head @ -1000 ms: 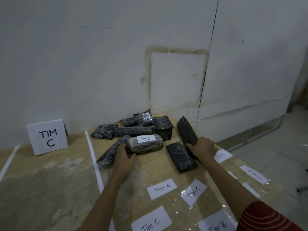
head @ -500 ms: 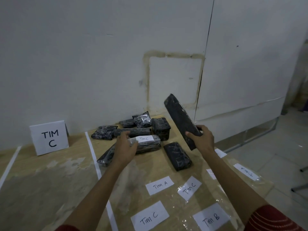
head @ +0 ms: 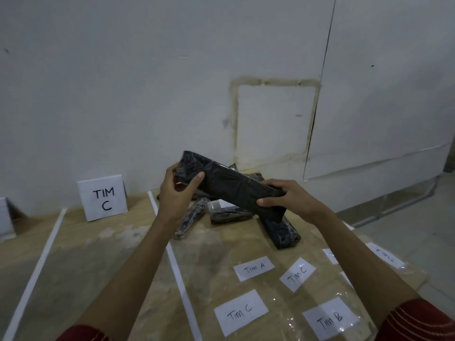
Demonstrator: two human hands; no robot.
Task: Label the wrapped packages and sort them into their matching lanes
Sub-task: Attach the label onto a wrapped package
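Observation:
I hold a long black wrapped package in the air with both hands. My left hand grips its far left end and my right hand grips its near right end. Under it a pile of black wrapped packages lies on the wooden floor board; one lies nearer, and another carries a white label, mostly hidden. Paper labels lie in front: "Tim A", "Tim C", "Tim C", "Tim B".
A standing card "TIM C" marks the lane left of the white tape line. A second tape line bounds that lane's left side, and another card's edge shows at the far left. White wall behind, tiled floor at right.
My right hand has brought the long package across and tipped it flatter. My left hand has left the labelled package on the pile and taken the long package's other end.

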